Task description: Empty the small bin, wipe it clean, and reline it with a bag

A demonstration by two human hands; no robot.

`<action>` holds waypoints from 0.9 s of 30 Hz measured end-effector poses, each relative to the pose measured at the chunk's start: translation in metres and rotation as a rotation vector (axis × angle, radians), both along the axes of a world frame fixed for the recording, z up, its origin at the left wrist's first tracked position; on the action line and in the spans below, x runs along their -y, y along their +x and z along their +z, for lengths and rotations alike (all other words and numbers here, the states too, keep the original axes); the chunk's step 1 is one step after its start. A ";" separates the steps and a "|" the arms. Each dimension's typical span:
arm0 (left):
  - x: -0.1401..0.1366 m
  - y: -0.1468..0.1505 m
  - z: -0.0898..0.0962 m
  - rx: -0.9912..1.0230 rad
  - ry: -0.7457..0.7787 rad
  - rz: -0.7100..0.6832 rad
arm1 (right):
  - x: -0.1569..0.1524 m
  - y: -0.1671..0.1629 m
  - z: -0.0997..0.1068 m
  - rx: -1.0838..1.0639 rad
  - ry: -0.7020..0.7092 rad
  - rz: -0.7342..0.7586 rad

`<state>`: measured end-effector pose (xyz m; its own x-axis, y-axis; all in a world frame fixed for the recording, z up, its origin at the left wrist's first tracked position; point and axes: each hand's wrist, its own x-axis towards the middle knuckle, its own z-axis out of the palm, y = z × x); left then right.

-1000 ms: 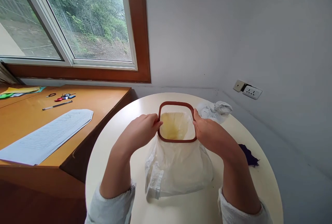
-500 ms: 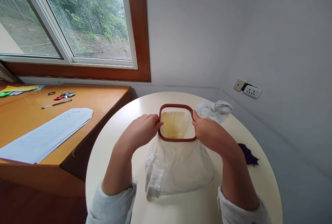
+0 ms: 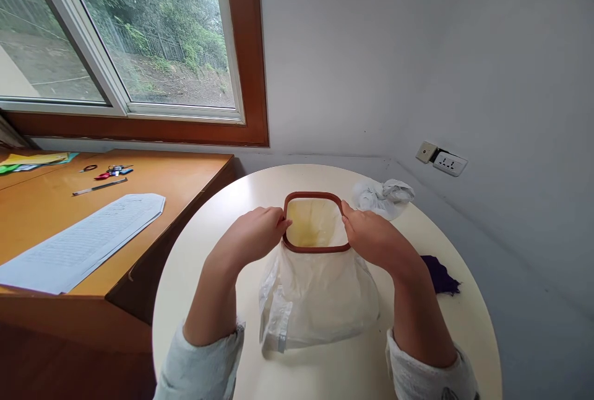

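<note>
A brown rounded-square rim ring point(image 3: 317, 250) sits at the mouth of a bin lined with a white plastic bag point(image 3: 325, 301). The bag hangs loose around the outside, hiding the bin's walls, and yellow shows through it inside the opening. My left hand point(image 3: 260, 232) is closed on the ring's left side, thumb over the inner edge. On the opposite side, my right hand point(image 3: 371, 234) grips the ring with its fingers at the right edge. The bin stands on a round cream table point(image 3: 204, 313).
Behind my right hand lies a crumpled clear-white plastic bag point(image 3: 383, 196). A dark purple cloth point(image 3: 440, 275) rests by my right forearm. On the wooden desk point(image 3: 185, 177) to the left are papers point(image 3: 88, 242), a pen point(image 3: 99, 187) and keys point(image 3: 114, 171). Wall sockets point(image 3: 450, 164) are at right.
The far edge of the ring has come down a little, so the ring tilts less. My right hand has shifted slightly down and left with it; my left hand has hardly moved.
</note>
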<state>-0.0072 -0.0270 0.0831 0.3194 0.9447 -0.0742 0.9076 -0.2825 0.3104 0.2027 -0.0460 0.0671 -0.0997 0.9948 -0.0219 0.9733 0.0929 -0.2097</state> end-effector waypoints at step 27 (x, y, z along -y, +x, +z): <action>-0.002 0.000 -0.001 0.021 -0.047 -0.017 | 0.000 -0.001 0.001 0.049 -0.014 0.004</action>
